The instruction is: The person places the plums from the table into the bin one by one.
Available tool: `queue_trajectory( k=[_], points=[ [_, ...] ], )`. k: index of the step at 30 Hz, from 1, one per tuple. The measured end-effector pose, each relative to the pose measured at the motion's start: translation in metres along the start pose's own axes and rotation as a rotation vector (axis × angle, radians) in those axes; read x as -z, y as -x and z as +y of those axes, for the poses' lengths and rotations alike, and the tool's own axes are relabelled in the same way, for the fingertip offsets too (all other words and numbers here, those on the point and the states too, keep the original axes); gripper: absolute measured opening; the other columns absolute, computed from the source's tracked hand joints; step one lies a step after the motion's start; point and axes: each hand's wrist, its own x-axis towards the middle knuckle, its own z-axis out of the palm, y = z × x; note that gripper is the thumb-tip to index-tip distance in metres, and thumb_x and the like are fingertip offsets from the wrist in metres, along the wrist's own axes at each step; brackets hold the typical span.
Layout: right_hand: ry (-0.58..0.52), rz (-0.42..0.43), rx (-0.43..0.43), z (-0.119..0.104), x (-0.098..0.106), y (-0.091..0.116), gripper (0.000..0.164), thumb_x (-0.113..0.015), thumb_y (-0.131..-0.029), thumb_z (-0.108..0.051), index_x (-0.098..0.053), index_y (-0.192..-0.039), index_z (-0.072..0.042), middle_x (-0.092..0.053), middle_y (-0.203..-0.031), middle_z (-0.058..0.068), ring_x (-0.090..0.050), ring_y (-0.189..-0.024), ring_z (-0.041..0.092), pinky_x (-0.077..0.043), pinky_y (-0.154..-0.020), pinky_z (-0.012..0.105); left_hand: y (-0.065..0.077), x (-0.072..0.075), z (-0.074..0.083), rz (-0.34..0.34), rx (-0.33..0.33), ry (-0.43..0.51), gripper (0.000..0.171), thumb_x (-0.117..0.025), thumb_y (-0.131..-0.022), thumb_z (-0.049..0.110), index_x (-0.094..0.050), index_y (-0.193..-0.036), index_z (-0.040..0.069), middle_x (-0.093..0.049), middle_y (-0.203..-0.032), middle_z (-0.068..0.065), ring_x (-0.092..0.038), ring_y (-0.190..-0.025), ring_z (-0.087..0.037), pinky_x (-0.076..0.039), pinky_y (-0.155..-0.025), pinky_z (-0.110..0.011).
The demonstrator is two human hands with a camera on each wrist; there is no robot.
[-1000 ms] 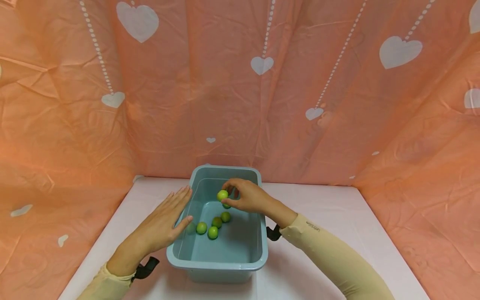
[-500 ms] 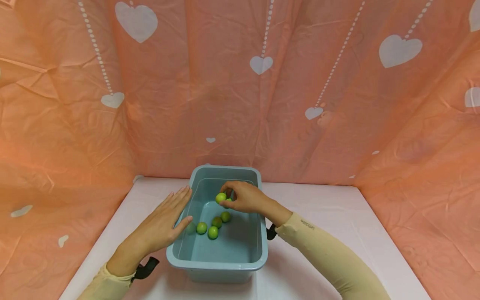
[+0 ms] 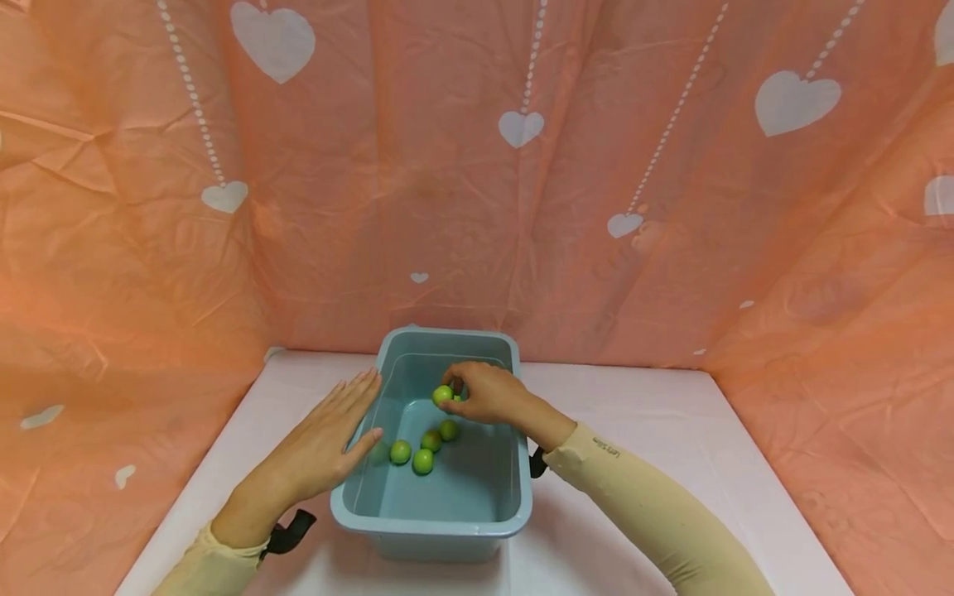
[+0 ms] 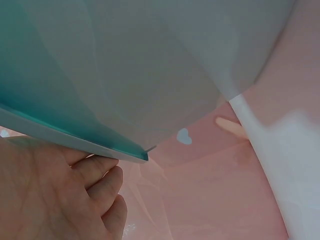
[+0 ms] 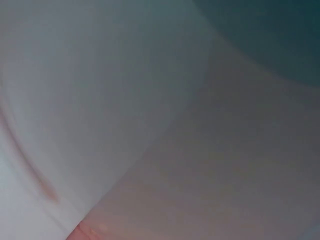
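In the head view, a blue-grey plastic tub (image 3: 432,528) stands on the table. My left hand (image 3: 316,443) rests with straight fingers on its left rim; in the left wrist view, the left fingers (image 4: 107,187) lie at the underside of the rim (image 4: 75,142). Inside the tub, toward its far end, my right hand (image 3: 492,396) pinches a green lime (image 3: 442,396) between thumb and fingertips. A sliver of another green fruit shows behind that thumb, mostly hidden. Several more limes (image 3: 422,461) lie grouped on the tub floor. The right wrist view is blurred, showing only the tub's outer wall (image 5: 110,90).
A white-covered table (image 3: 633,447) extends on both sides of the tub. Behind it and at the sides hangs an orange-pink curtain (image 3: 462,190) printed with white hearts. Black wrist mounts (image 3: 289,531) sit at both cuffs, the right one beside the tub's right wall.
My right hand has lowered slightly into the tub with the lime, which shifted a little left, then back right. My left hand and the limes on the tub floor have stayed put.
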Motion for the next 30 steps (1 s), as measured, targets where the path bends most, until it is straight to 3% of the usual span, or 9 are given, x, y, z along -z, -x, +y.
queue_trajectory(
  k=[11,16,25,30],
  points=[
    [0.02,-0.001,0.01,0.0,-0.001,-0.001,0.037,-0.077,-0.101,-0.035,-0.074,-0.131,-0.013,-0.077,-0.115,0.008,-0.07,-0.099,0.02,-0.061,-0.085,0.041,0.001,0.0,-0.001,-0.001,0.0,-0.009,0.073,-0.055,-0.112,0.037,-0.028,-0.167,-0.004,-0.027,-0.175,-0.02,-0.024,-0.163,-0.039,-0.023,-0.131,-0.06],
    [0.002,0.028,0.016,0.0,-0.001,0.001,0.033,-0.075,-0.102,-0.033,-0.074,-0.129,-0.014,-0.077,-0.112,0.004,-0.069,-0.093,0.016,-0.059,-0.08,0.035,-0.001,-0.001,-0.002,0.005,-0.001,-0.001,0.073,-0.056,-0.112,0.036,-0.029,-0.167,-0.004,-0.028,-0.174,-0.021,-0.024,-0.162,-0.04,-0.022,-0.131,-0.059],
    [-0.175,0.304,0.117,0.002,0.001,0.012,0.017,-0.072,-0.105,-0.021,-0.074,-0.12,-0.012,-0.073,-0.1,-0.002,-0.067,-0.085,0.013,-0.058,-0.073,0.028,-0.001,-0.001,-0.002,0.026,0.008,-0.009,0.068,-0.054,-0.113,0.033,-0.032,-0.167,-0.003,-0.031,-0.174,-0.019,-0.026,-0.162,-0.038,-0.021,-0.132,-0.055],
    [-0.252,0.43,0.151,0.008,0.008,0.021,0.018,-0.072,-0.104,-0.016,-0.072,-0.121,-0.01,-0.074,-0.105,0.0,-0.068,-0.09,0.015,-0.061,-0.078,0.038,0.0,-0.001,-0.003,0.112,-0.014,-0.071,0.061,-0.057,-0.111,0.033,-0.045,-0.162,0.001,-0.043,-0.168,-0.017,-0.039,-0.157,-0.036,-0.029,-0.128,-0.056]
  ],
)
